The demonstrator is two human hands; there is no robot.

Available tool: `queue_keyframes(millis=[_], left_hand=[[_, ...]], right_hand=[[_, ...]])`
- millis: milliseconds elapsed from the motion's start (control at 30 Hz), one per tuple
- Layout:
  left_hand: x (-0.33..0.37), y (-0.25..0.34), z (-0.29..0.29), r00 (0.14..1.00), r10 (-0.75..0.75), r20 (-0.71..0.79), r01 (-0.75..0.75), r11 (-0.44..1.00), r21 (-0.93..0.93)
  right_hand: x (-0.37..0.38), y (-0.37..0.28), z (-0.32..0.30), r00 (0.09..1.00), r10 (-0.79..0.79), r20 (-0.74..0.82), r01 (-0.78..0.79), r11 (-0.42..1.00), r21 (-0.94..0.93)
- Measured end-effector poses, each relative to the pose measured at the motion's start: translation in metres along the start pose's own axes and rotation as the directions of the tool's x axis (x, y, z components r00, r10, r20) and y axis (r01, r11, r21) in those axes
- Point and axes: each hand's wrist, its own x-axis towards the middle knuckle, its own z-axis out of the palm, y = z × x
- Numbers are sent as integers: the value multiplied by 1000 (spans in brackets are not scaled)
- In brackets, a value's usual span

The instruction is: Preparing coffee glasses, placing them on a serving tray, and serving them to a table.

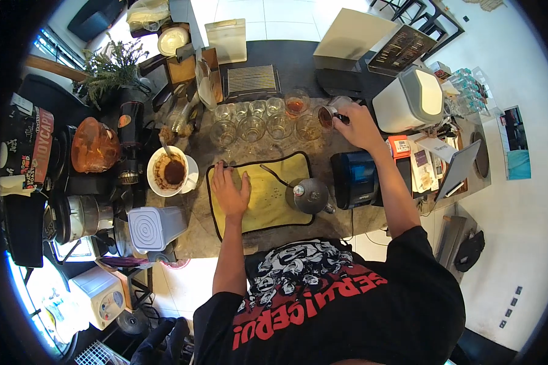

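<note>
My right hand (354, 128) is closed around the dark handle of a glass jug (325, 117) with brown coffee in it. The jug is at the right end of the glasses and looks tilted. Beside it are a clear glass (309, 128) and a glass with amber-red liquid (296, 104). My left hand (230, 193) lies flat, fingers spread, on a yellow cloth (259, 210) with a black border. A gooseneck kettle (312, 198) stands on the cloth's right part. Left of the cloth, a white dripper (158, 159) holds wet coffee grounds (175, 173).
Several small glasses (249, 129) stand in rows beyond the cloth, before a slatted drip tray (251, 80). A blue-black machine (354, 180) is right of the kettle. A lidded white bin (408, 100) stands far right, a pale lidded container (157, 228) near left.
</note>
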Motion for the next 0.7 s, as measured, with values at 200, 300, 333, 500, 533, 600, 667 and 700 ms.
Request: queue_keyframes(millis=[200, 300, 333, 500, 533, 600, 667, 700], left_hand=[[-1, -3, 1, 1000, 4, -11, -4, 1000, -3], [-1, -2, 1, 1000, 1, -8, -1, 1000, -5], [-1, -2, 1, 1000, 3, -10, -3, 1000, -5], [-1, -1, 1, 1000, 3, -20, -3, 1000, -20], [-2, -1, 1, 1000, 1, -22, -2, 1000, -18], [-2, -1, 0, 1000, 1, -22, -1, 1000, -23], [-1, -2, 0, 1000, -5, -15, 4, 1000, -27], [-1, -2, 0, 1000, -10, -6, 10, 999, -30]], right_hand=[[0, -1, 1, 982, -124, -139, 127, 992, 13], [-2, -2, 0, 977, -135, -165, 132, 991, -27], [-2, -3, 0, 977, -139, -163, 135, 990, -37], [-3, 1, 2, 983, -115, -140, 109, 993, -52], [-2, -2, -1, 987, -110, -118, 104, 993, -55], [-2, -7, -4, 990, -105, -96, 99, 993, -59], [-3, -9, -4, 984, -123, -131, 118, 992, -45], [-3, -8, -4, 984, -124, -131, 119, 992, -45]])
